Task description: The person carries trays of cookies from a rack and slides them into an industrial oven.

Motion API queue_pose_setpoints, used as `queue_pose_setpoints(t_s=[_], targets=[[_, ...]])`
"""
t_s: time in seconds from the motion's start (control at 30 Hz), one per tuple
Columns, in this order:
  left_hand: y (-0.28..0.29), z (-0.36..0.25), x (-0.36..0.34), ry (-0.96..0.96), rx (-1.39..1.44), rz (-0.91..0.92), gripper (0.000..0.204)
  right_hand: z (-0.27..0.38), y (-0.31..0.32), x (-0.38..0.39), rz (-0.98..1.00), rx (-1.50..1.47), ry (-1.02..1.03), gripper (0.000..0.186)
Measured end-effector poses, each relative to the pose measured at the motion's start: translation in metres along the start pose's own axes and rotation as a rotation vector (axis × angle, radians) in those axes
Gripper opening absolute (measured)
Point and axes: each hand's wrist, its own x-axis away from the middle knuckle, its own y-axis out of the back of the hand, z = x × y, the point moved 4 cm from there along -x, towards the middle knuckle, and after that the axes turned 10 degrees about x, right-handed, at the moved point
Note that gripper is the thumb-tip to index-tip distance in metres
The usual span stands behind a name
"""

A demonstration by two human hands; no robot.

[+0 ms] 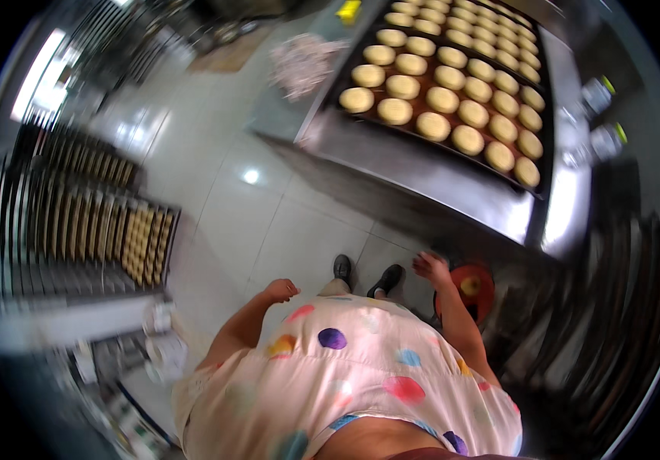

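Observation:
My left hand (281, 290) hangs over the tiled floor in front of my spotted apron, its fingers curled in with nothing seen in them. On the other side my right hand (431, 267) holds nothing, its fingers loosely apart. It is beside a red bucket (486, 285) that has a pale round thing inside. Ahead stands a metal table (414, 172), out of reach of both hands. Dark baking trays (422, 103) on it carry rows of round, pale yellow pastries (442, 100).
At the left stands a rack (77, 222) with trays of small pastries. Clear jars (606, 142) with yellow-green lids are past the table's right side. Dark trays stand upright in a rack (590, 322) on my right. A crumpled pinkish cloth or plastic bundle (299, 65) lies left of the trays.

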Motion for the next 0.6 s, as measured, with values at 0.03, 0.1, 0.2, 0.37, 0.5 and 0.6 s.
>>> queue_pose_setpoints(t_s=[0.03, 0.1, 0.2, 0.37, 0.5, 0.6], targets=[[0.000, 0.022, 0.005, 0.070, 0.063, -0.001, 0.042, -0.023, 0.022, -0.016, 0.014, -0.046, -0.034, 0.027], [-0.001, 0.053, 0.004, 0.125, 0.126, -0.110, 0.041, -0.051, 0.049, -0.027, -0.081, -0.051, -0.074, 0.026], [-0.008, 0.070, -0.007, 0.069, 0.152, -0.141, 0.038, -0.073, 0.086, -0.018, -0.130, -0.011, -0.090, 0.028], [-0.008, 0.033, 0.017, -0.309, 0.577, -0.227, 0.035, -0.077, 0.030, -0.003, -0.130, 0.221, -0.225, 0.026], [0.006, 0.072, 0.049, -0.418, 0.437, -0.277, 0.035, -0.081, -0.076, -0.015, -0.054, 0.368, -0.210, 0.023], [0.028, 0.152, 0.069, -0.326, 0.507, -0.412, 0.035, -0.085, -0.197, -0.023, 0.134, 0.519, -0.174, 0.034]])
